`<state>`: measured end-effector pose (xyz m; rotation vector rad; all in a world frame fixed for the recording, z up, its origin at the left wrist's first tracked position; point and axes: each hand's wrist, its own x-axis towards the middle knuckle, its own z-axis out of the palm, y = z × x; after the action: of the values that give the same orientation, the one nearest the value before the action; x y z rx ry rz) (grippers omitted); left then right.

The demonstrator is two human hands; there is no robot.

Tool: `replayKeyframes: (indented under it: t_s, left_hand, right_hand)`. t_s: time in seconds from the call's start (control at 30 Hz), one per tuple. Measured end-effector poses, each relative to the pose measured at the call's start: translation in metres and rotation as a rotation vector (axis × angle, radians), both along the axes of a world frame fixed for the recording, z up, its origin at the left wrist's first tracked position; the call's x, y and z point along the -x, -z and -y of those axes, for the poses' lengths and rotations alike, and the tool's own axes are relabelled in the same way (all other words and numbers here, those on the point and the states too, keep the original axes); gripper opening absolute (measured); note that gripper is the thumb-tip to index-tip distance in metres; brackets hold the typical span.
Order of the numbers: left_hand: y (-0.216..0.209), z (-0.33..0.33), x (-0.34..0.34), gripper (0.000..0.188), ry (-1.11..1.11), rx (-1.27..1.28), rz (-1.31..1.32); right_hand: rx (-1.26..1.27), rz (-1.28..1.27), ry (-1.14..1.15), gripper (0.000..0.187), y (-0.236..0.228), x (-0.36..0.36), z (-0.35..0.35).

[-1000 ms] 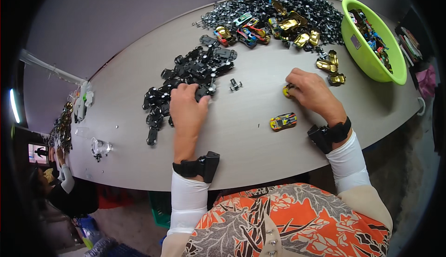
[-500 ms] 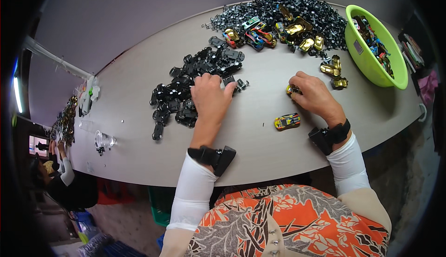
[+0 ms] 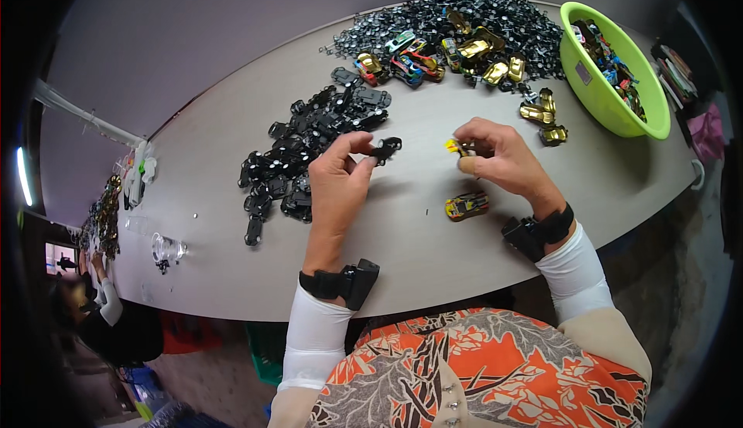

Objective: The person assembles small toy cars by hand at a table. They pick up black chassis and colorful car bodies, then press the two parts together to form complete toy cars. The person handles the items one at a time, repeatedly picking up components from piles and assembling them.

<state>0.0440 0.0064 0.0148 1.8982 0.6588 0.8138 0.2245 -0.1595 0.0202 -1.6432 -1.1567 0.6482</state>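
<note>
Between the thumb and fingers of my left hand [image 3: 340, 176] is a black toy car chassis [image 3: 387, 149], lifted off the table. My right hand [image 3: 503, 157] pinches a yellow toy car body [image 3: 455, 147], mostly covered by the fingers. The two parts are apart, with a gap between them. Below my right hand, a yellow, red and black toy car [image 3: 467, 206] lies on the table. A heap of black chassis [image 3: 309, 130] spreads just beyond and left of my left hand.
A big pile of small dark wheel parts [image 3: 449, 22] lies at the back, with gold car bodies [image 3: 495, 72] in front of it. A green basin [image 3: 576, 95] of toy cars stands at right. At far left are a clear cup [image 3: 166, 248] and another person [image 3: 101, 304].
My left hand has drawn a chassis out of the heap and raised it. The right hand has lifted the yellow car body and moved it left, toward the chassis.
</note>
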Motion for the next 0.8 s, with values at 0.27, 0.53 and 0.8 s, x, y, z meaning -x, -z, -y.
replayKeyframes:
  t_s: [0.27,0.53,0.8]
  left_hand:
    - [0.012,0.015,-0.010,0.011,0.390,0.175,0.220]
    - [0.021,0.017,-0.009,0.037,0.265,0.683,0.307]
    - [0.025,0.020,-0.010,0.021,0.287,1.140,0.510]
  right_hand:
    - [0.008,-0.513,-0.119,0.031,0.003,0.024,-0.004]
    - [0.040,-0.506,-0.106,0.032,0.000,0.029,-0.003]
    - [0.025,-0.635,-0.105,0.031,0.003,0.046,-0.007]
